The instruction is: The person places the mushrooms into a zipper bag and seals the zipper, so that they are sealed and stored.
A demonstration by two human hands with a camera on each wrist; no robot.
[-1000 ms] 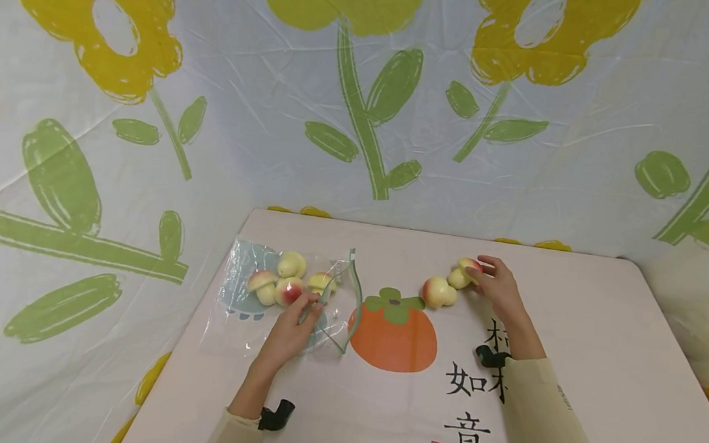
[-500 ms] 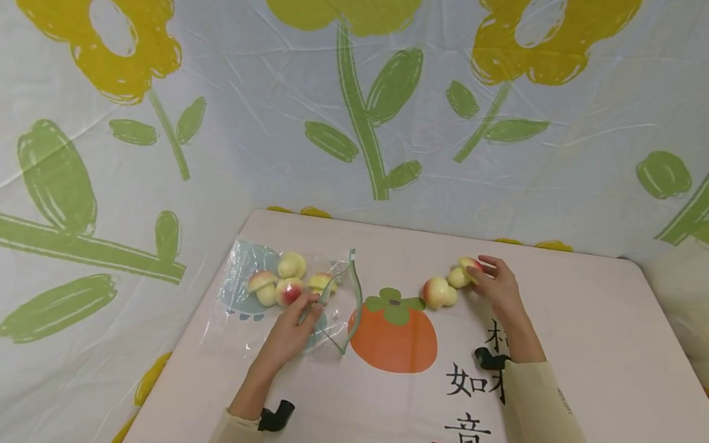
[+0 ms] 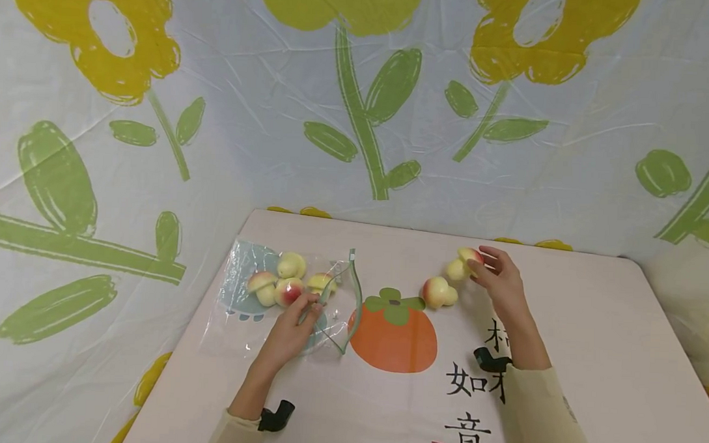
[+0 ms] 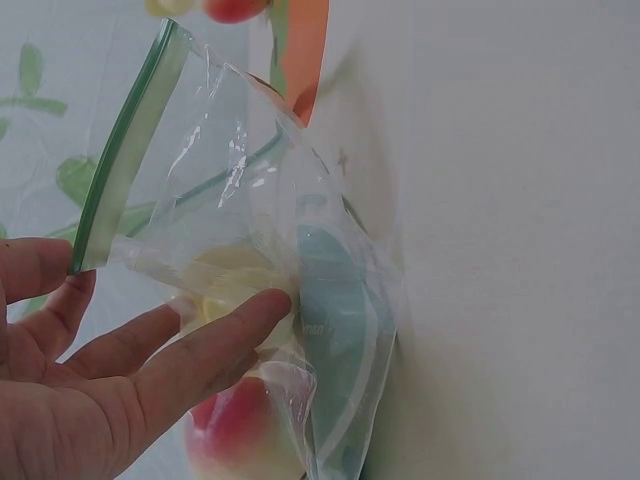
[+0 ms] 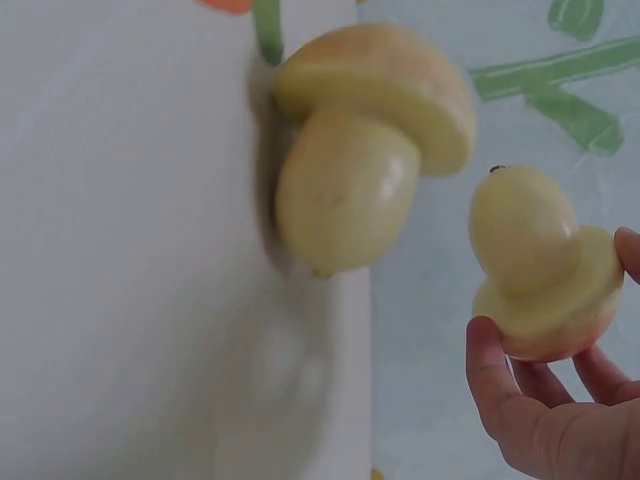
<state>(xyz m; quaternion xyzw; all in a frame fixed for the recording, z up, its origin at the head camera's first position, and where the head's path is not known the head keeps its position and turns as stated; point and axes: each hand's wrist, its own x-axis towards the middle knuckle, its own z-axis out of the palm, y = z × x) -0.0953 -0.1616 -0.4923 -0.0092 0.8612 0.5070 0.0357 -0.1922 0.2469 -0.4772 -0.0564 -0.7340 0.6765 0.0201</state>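
My left hand [image 3: 289, 330] pinches the edge of a clear zip bag [image 3: 233, 334] with a green zip strip [image 4: 112, 165], its mouth spread toward the right. Inside lie several toy mushrooms [image 3: 292, 265], pale yellow with red-blushed caps. In the left wrist view, one finger lies along the plastic in front of a mushroom [image 4: 235, 285]. My right hand [image 3: 505, 285] grips another toy mushroom [image 5: 525, 235] by its cap, stem pointing away from the palm. A second loose mushroom [image 3: 438, 293] rests on the table just left of and nearer than the held one.
The pale table [image 3: 597, 334] bears a printed orange persimmon [image 3: 394, 340] between bag and loose mushroom, with black characters [image 3: 467, 434] at front right. A flowered cloth [image 3: 246, 126] hangs behind and at the sides. Black wrist mounts [image 3: 277, 416] sit on both arms.
My right hand has raised its mushroom slightly up and away, opening a gap from the loose one. The left hand and the bag have stayed in place.
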